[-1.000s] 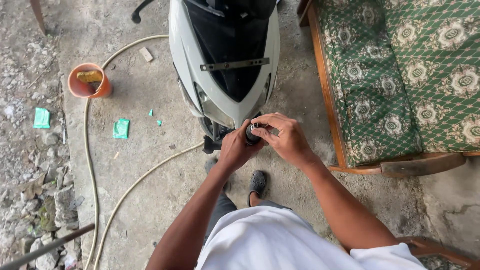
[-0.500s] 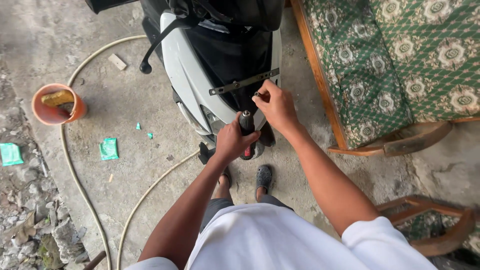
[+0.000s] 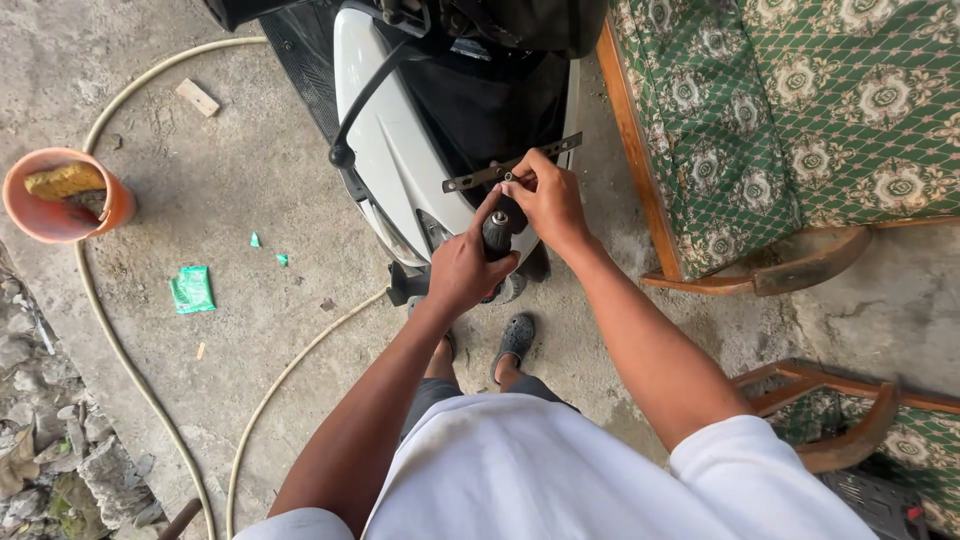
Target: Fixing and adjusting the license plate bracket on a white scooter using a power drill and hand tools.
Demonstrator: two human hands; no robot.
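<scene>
A white and black scooter stands in front of me, seen from above. My left hand grips the dark ribbed handle of a screwdriver that points up toward a thin metal bracket across the scooter's front. My right hand pinches the tool's tip, or a small screw, at the middle of that bracket. The screwdriver's shaft is hidden by my fingers.
An orange bucket holding a yellow sponge stands at the left. A pale hose loops over the concrete floor. A green wrapper lies near it. A green patterned wooden sofa is at the right; rubble is at the lower left.
Both hands have risen from low at the scooter's front to the metal bracket. The view has tilted, so the scooter fills more of the top.
</scene>
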